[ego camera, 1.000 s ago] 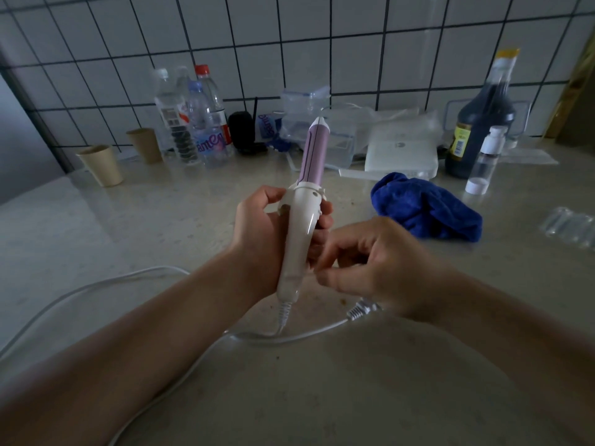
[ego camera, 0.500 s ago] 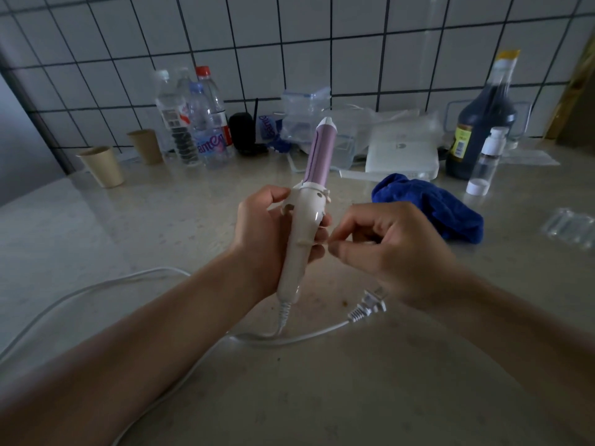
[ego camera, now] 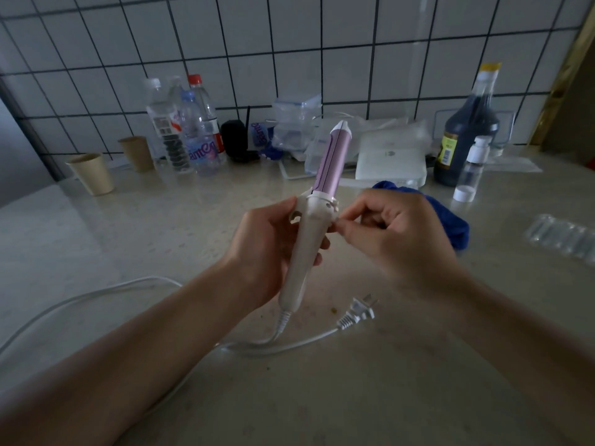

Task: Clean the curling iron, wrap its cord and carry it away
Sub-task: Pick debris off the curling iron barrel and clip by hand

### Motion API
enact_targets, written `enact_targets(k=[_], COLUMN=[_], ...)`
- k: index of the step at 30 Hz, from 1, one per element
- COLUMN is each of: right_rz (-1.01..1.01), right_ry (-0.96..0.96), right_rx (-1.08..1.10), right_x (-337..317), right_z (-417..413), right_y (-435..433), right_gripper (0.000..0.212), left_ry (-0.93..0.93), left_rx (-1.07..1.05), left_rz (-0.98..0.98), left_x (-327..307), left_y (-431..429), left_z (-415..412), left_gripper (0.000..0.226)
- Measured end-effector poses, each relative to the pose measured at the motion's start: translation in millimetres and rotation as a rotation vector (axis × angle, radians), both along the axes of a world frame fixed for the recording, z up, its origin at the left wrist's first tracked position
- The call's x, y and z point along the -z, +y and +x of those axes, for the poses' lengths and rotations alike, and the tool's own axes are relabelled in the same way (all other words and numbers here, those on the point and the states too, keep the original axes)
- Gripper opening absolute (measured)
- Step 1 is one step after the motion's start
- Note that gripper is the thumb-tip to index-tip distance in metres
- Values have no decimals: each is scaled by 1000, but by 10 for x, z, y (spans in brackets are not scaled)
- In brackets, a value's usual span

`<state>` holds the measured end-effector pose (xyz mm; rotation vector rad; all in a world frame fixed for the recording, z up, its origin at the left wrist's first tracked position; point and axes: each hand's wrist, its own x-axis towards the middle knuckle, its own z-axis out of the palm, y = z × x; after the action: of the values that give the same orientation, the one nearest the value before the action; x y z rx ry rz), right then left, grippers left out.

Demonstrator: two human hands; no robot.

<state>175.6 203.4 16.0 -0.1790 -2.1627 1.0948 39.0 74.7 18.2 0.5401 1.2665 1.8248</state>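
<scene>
The curling iron [ego camera: 306,249] has a white handle and a pink barrel pointing up and away from me. My left hand [ego camera: 260,249] is wrapped around the handle and holds it above the counter. My right hand [ego camera: 391,233] has its fingers curled, and the thumb and forefinger touch the right side of the handle just below the white collar. The white cord [ego camera: 96,294] trails from the handle's base, loops left across the counter, and ends at the plug [ego camera: 359,312], which lies flat below my right wrist. A blue cloth [ego camera: 450,220] lies crumpled behind my right hand.
Along the tiled wall stand two paper cups [ego camera: 93,173], several water bottles [ego camera: 190,130], clear plastic bags, a white box [ego camera: 391,162], a dark bottle [ego camera: 463,133] and a small spray bottle [ego camera: 471,170]. A clear plastic packet [ego camera: 560,236] lies at the right.
The curling iron has tilted a little to the right and risen slightly. My right hand has moved up from beside the lower handle to the collar, uncovering the plug.
</scene>
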Motion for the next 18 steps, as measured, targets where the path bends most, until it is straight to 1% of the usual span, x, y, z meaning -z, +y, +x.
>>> enact_targets(k=[3, 7, 9, 12, 16, 18], right_rz=[-9, 19, 8, -15, 22, 9], right_ry=[49, -6, 4, 36, -10, 5], right_rx=[83, -31, -9, 53, -56, -31], right_x=[-47, -9, 0, -24, -3, 5], right_z=[24, 17, 7, 14, 13, 7], right_y=[121, 5, 15, 106, -17, 3], right_gripper=[15, 20, 21, 16, 17, 17], left_ry=[7, -3, -9, -19, -29, -25], left_rx=[37, -5, -14, 12, -40, -45], left_rz=[-13, -32, -36, -20, -92, -99], left_x=[-10, -23, -30, -35, -10, -4], left_y=[-24, 3, 6, -6, 33, 44], left_z=[6, 27, 26, 29, 35, 28], left_gripper=[45, 41, 40, 43, 46, 46])
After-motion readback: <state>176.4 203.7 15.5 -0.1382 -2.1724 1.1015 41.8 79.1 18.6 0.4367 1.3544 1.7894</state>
